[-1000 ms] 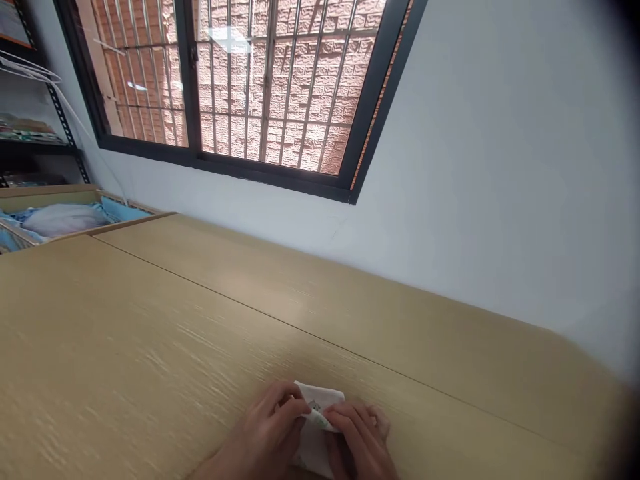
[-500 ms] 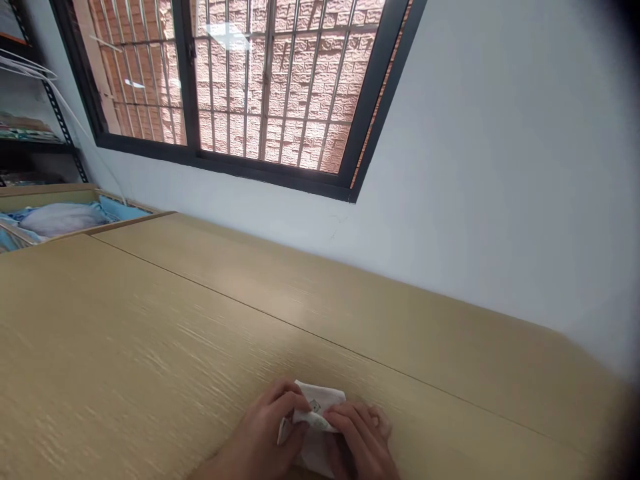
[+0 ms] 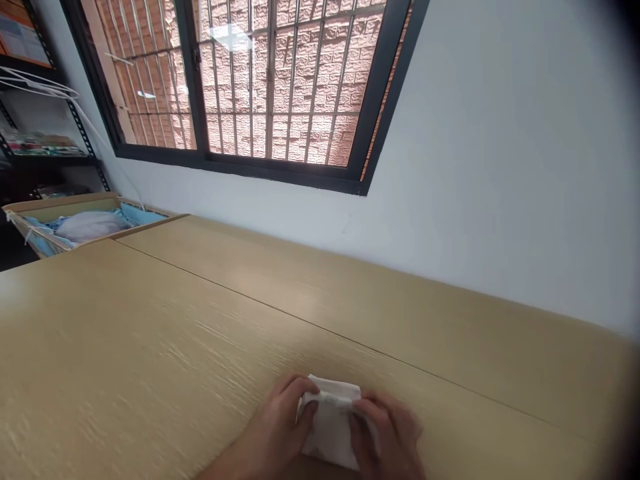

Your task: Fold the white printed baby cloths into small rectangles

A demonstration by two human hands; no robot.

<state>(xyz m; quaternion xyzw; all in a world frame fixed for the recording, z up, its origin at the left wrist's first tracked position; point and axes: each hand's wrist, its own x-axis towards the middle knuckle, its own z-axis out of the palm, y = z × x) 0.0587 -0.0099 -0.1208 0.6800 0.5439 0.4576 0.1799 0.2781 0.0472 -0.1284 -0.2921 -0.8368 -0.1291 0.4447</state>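
Shifted farther apart, left hand (image 3: 284, 419) and right hand (image 3: 393, 427), half-curled, pinched folded white piece (image 3: 330, 433), bottom centre; faint markings (image 3: 340, 401) unreadable.

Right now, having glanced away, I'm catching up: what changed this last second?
The right hand has shifted rightward, farther from the left hand; the soft white folded piece no longer shows the dark print near its far edge. Both still hold it at the tan wooden tabletop.
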